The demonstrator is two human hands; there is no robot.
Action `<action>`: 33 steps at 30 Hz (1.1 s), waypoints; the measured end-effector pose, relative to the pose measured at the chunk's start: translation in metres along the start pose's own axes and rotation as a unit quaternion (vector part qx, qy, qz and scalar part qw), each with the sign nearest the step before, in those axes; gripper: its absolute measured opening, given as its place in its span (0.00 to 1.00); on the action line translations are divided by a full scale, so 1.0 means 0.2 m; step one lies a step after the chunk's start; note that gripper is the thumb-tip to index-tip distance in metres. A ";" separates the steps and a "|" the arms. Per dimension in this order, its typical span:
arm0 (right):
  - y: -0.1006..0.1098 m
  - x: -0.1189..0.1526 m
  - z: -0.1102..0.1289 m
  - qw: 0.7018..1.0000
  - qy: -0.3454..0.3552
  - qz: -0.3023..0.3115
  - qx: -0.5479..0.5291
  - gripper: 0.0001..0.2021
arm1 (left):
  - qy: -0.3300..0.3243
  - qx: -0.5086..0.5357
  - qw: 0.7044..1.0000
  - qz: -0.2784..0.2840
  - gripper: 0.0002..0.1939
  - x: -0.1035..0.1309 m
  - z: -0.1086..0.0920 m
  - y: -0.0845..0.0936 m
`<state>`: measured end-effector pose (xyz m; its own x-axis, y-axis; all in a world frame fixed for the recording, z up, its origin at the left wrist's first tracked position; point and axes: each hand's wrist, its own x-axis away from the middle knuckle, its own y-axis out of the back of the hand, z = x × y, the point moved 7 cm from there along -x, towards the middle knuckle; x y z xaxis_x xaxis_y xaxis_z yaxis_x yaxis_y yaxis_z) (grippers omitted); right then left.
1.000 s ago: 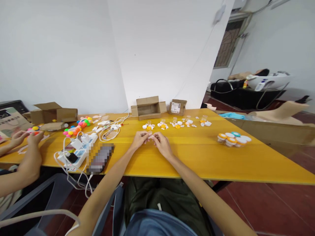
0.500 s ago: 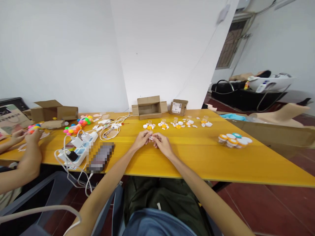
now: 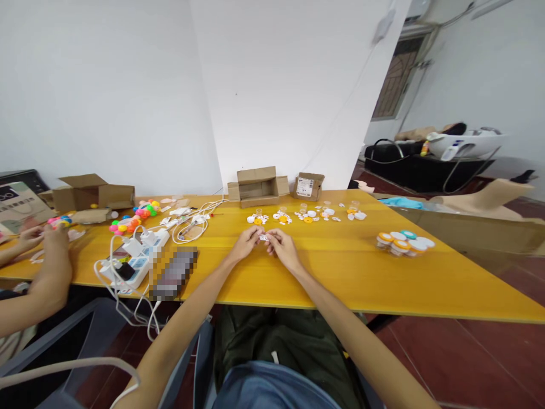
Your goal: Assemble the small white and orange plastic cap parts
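While 1 left hand (image 3: pixel 246 243) and 1 right hand (image 3: pixel 283 246) worked mid-frame, 1 small white piece (image 3: pixel 264 237) showed.
It lay between them, pinched by both.

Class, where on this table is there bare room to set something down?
The table has bare room between the right hand and the lidded jars, and between the forearms. It's crowded by the phone and power strip left of the left hand, and by small lids beyond both hands.
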<state>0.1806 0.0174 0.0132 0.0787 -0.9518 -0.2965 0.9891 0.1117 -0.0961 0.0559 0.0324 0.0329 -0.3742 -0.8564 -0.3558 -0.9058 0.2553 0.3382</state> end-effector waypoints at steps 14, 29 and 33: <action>-0.01 0.00 -0.01 0.999 0.019 0.012 0.034 0.12 | -0.009 -0.048 0.999 0.006 0.22 0.00 0.00 0.00; 0.01 0.00 -0.02 0.982 0.091 -0.022 0.166 0.04 | -0.017 -0.051 0.998 0.015 0.18 0.00 -0.01 -0.01; 0.02 0.00 -0.02 0.977 0.095 -0.022 0.192 0.03 | -0.024 -0.062 0.998 0.018 0.15 0.00 -0.01 -0.01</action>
<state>0.1830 0.0195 0.0088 0.0468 -0.8785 -0.4754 0.9679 -0.0778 0.2391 0.0582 0.0311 0.0332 -0.4176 -0.8242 -0.3825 -0.8613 0.2249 0.4556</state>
